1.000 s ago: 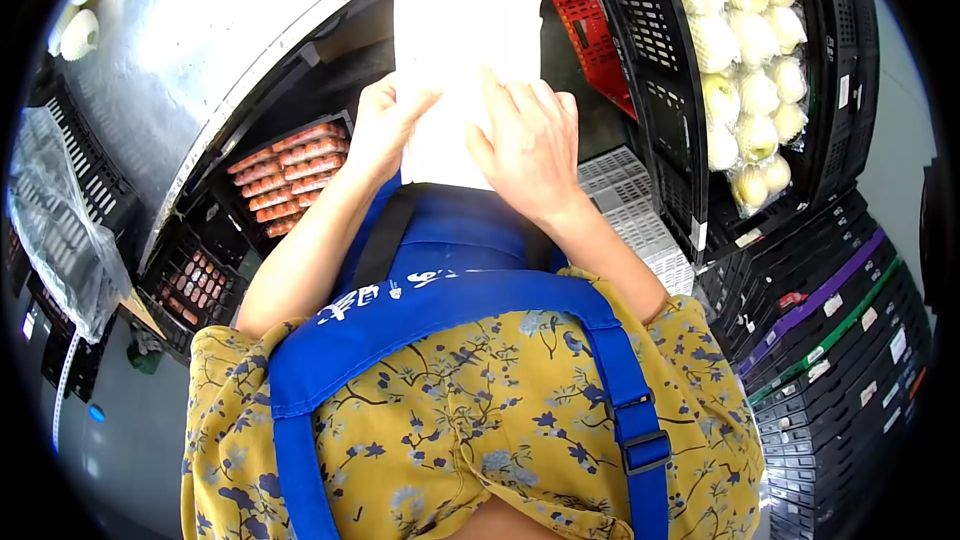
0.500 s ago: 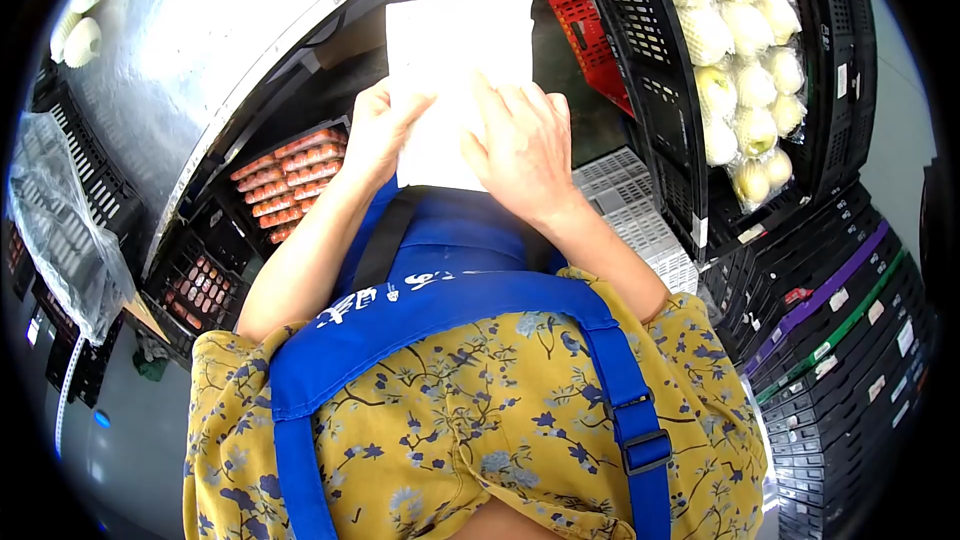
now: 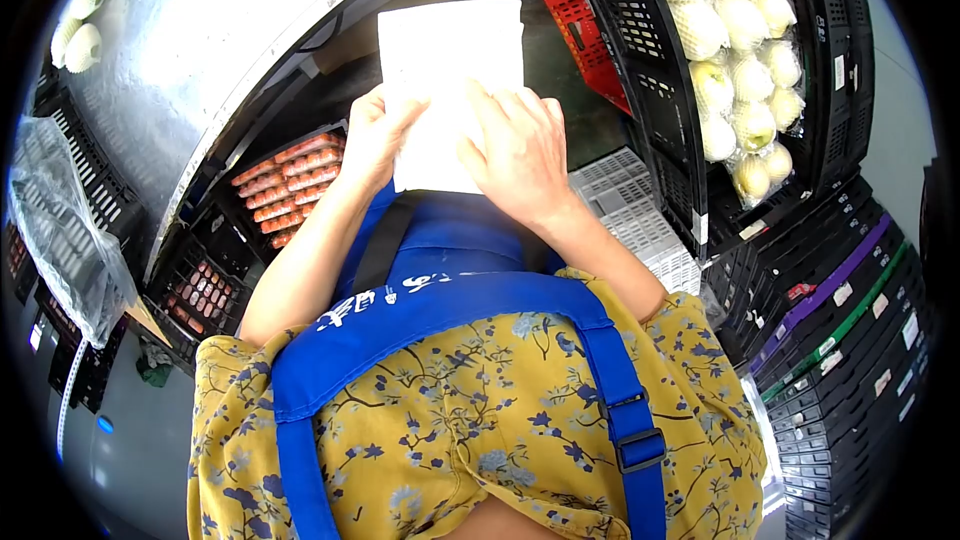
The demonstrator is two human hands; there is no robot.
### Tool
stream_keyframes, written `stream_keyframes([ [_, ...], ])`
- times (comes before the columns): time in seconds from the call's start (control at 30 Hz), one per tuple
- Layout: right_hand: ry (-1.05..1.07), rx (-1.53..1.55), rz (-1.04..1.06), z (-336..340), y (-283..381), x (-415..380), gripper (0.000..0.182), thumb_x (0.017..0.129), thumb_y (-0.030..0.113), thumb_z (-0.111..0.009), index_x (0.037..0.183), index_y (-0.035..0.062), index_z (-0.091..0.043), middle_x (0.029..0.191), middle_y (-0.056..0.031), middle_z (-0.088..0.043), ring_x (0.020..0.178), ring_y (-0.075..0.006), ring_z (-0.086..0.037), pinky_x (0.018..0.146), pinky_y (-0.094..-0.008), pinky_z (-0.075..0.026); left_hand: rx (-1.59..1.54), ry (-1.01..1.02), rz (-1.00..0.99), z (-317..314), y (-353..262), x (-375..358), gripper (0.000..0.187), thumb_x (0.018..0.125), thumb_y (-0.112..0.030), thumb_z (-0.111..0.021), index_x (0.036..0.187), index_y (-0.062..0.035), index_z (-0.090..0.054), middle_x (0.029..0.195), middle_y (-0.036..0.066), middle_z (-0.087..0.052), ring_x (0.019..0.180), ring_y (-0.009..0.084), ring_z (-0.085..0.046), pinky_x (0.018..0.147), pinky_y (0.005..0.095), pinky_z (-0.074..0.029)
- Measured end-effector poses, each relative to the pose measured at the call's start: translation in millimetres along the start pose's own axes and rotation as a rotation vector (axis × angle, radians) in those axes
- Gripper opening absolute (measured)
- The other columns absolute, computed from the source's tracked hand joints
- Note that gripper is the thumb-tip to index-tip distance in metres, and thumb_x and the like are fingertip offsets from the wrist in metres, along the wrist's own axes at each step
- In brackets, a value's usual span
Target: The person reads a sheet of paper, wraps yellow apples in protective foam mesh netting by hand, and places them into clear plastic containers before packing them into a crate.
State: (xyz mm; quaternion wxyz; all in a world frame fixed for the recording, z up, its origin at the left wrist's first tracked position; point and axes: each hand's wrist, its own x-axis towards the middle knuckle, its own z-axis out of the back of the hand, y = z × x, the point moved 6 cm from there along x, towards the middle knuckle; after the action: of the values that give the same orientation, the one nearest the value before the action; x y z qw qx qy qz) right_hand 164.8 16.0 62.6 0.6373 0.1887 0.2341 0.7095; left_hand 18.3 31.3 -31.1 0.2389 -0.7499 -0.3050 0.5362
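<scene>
A white sheet of paper (image 3: 450,45), overexposed so that no print can be read, is in front of my chest. My left hand (image 3: 380,135) pinches its left edge, thumb on top and the other fingers partly behind. Over the right part of the sheet lies my right hand (image 3: 522,145), its index finger and thumb stretched out on the surface. Below the hands is the blue apron (image 3: 440,240) that I wear.
At the left is a metal table (image 3: 190,50) with foam-netted fruit (image 3: 85,30). A black crate (image 3: 655,90) of wrapped pale fruit (image 3: 745,70) stands at the right, near a red crate (image 3: 590,50). Packed red trays (image 3: 290,185) sit under the table; stacked black crates (image 3: 840,340) are lower right.
The paper and both hands have shifted slightly left and down in view. My grip on the sheet looks the same.
</scene>
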Motion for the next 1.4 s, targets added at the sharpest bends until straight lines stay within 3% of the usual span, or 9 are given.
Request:
stream_keyframes([
  [0.57,-0.061,0.053,-0.005,6.3,-6.0,-11.1,0.052,0.068,0.018,-0.068,0.116,0.0025,-0.055,0.073,-0.0049,-0.053,0.072,-0.0212,-0.05,0.067,-0.0351,-0.035,0.014,0.002,-0.006,-2.6,3.2,-2.4,0.02,0.081,-0.008,-0.059,0.097,0.0047,-0.061,0.088,0.01,-0.065,0.074,0.0122,-0.062,0.068,0.0249,-0.051],
  [0.7,-0.178,0.142,-0.208,18.9,-34.1,-16.9,0.065,0.065,0.015,-0.071,0.124,0.0039,-0.046,0.087,-0.0087,-0.052,0.083,-0.0232,-0.049,0.072,-0.0365,-0.038,0.029,0.008,0.0,-1.9,4.7,-2.5,0.019,0.081,-0.008,-0.06,0.096,0.0044,-0.061,0.088,0.01,-0.065,0.075,0.0125,-0.062,0.068,0.0252,-0.051],
  [0.8,-0.287,0.513,-0.377,2.8,-60.3,-29.7,0.067,0.067,0.013,-0.073,0.126,0.0031,-0.044,0.09,-0.0096,-0.053,0.091,-0.0215,-0.05,0.081,-0.0344,-0.041,0.035,0.005,0.003,-2.5,5.9,-1.4,0.019,0.081,-0.009,-0.06,0.095,0.0042,-0.06,0.088,0.01,-0.065,0.075,0.0124,-0.062,0.068,0.0253,-0.051],
  [0.83,-0.212,0.653,-0.441,-12.7,-70.3,-34.4,0.064,0.073,0.013,-0.072,0.128,-0.0005,-0.042,0.104,-0.013,-0.056,0.103,-0.02,-0.05,0.091,-0.0324,-0.041,0.035,0.005,0.004,-2.4,6.7,-0.8,0.019,0.081,-0.009,-0.06,0.096,0.0042,-0.06,0.088,0.01,-0.065,0.075,0.0124,-0.062,0.068,0.0253,-0.051],
  [0.97,0.06,1.309,-0.645,-53.8,-74.8,-42.2,0.052,0.084,0.012,-0.063,0.126,-0.0077,-0.04,0.123,-0.0156,-0.051,0.113,-0.0188,-0.049,0.096,-0.0315,-0.039,0.033,0.01,0.012,-3.8,8.2,1.0,0.019,0.081,-0.009,-0.061,0.096,0.0041,-0.06,0.088,0.01,-0.065,0.075,0.0125,-0.062,0.068,0.0254,-0.051],
  [1.07,0.087,1.464,-0.716,-59.7,-70.0,-43.7,0.047,0.086,0.012,-0.06,0.125,-0.0074,-0.042,0.119,-0.0143,-0.054,0.108,-0.0171,-0.052,0.092,-0.0298,-0.042,0.032,0.017,0.004,-6.2,5.6,1.7,0.019,0.081,-0.008,-0.06,0.096,0.004,-0.06,0.088,0.01,-0.065,0.075,0.0126,-0.062,0.068,0.0255,-0.051],
  [1.27,0.07,1.476,-0.762,-63.1,-69.1,-42.5,0.032,0.088,0.007,-0.051,0.118,-0.0051,-0.048,0.11,-0.0104,-0.058,0.097,-0.0138,-0.057,0.083,-0.0263,-0.047,0.042,0.025,0.008,-6.7,5.4,5.6,0.018,0.082,-0.008,-0.06,0.096,0.0036,-0.06,0.087,0.01,-0.065,0.073,0.0122,-0.062,0.067,0.0256,-0.051],
  [1.4,0.048,1.456,-0.743,-74.6,-79.7,-42.9,0.027,0.089,0.006,-0.05,0.114,-0.0033,-0.053,0.105,-0.008,-0.061,0.092,-0.0121,-0.058,0.08,-0.0256,-0.047,0.094,0.044,0.029,-1.3,13.7,15.7,0.029,0.083,-0.011,-0.061,0.107,0.0048,-0.055,0.095,0.011,-0.064,0.082,0.0137,-0.061,0.074,0.0264,-0.049],
])
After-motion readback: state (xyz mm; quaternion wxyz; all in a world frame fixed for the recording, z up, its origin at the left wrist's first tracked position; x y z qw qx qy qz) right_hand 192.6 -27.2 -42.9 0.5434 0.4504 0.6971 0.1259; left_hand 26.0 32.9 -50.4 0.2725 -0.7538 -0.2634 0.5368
